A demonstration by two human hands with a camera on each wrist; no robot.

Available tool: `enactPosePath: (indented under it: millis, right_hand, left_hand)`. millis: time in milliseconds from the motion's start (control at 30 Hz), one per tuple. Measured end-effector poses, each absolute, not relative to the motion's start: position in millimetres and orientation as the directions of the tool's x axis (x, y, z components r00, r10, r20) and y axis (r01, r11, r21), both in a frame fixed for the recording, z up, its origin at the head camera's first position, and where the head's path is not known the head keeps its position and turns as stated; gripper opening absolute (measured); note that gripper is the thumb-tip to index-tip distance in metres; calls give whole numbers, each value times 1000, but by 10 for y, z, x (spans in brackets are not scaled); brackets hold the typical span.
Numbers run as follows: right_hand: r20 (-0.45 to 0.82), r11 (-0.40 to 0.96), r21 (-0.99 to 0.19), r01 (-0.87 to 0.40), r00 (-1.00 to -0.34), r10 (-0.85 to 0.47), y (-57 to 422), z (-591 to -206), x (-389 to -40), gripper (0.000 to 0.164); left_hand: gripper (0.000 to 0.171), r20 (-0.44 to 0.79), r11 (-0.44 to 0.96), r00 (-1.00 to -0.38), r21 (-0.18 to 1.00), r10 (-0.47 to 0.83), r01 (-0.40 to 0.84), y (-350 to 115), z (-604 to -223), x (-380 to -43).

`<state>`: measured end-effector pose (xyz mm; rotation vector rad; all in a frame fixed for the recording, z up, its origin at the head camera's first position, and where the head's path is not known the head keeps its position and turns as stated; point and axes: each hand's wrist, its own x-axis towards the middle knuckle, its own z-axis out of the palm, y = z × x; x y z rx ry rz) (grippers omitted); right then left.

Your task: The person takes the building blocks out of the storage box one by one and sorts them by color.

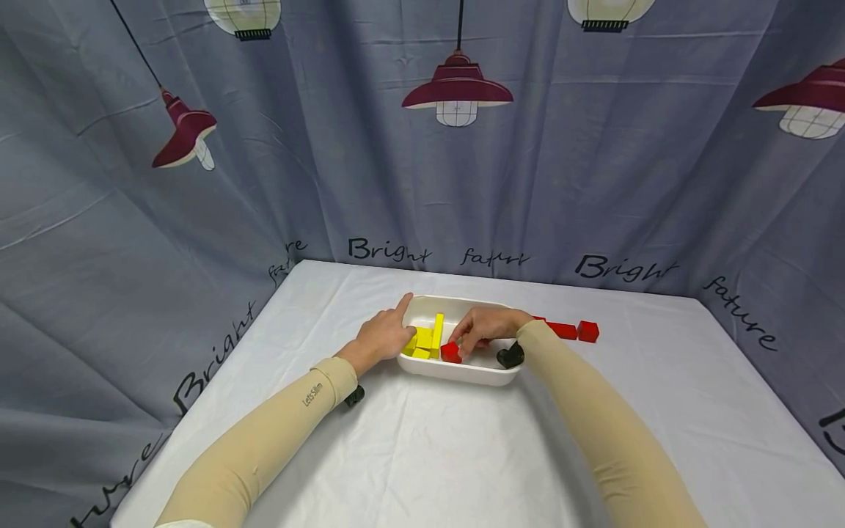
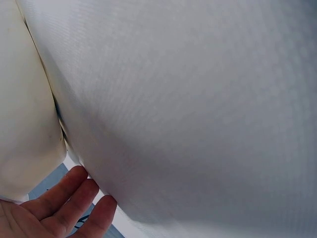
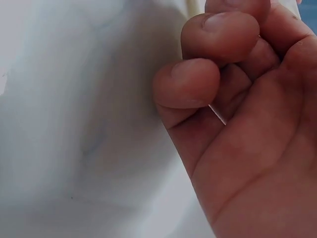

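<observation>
A white-clothed table (image 1: 436, 455) is noted before a grey-blue printed curtain (image 1: 343, 176). A red block (image 1: 451, 353) is pinched at the fingertips of the right hand (image 1: 487, 327), inside the white tray (image 1: 455, 372); whether its floor is touched cannot be told. The remaining right fingers are seen curled in the right wrist view. The left hand (image 1: 383, 334) is laid at the tray's left end, index finger extended along the rim, fingers held loosely apart. Yellow blocks (image 1: 424, 337) are grouped left of the red block; a black piece (image 1: 510, 356) is located at the right end. Outside, further red pieces (image 1: 588, 331) are found to the right, and a dark object (image 1: 355, 396) is partly covered by the left sleeve (image 1: 264, 447).
</observation>
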<state>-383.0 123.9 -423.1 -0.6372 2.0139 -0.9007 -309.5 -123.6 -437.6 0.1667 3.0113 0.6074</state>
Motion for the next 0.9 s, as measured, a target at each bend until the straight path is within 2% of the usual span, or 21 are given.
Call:
enactPosePath:
  millis: [367, 600, 900]
  right_hand:
    - [-466, 625, -775, -98, -580, -668, 1299, -4124, -3826, 30]
    - [-401, 608, -777, -163, -617, -678, 1345, -4004, -3840, 27]
    - [-326, 607, -765, -215, -683, -654, 1489, -3754, -3795, 34]
  left_hand:
    - [75, -44, 916, -992, 390, 118, 92, -1230, -4365, -3081]
    - [74, -45, 916, -992, 390, 116, 90, -1240, -4382, -3080]
    - [74, -50, 913, -992, 397, 119, 89, -1235, -4383, -3084]
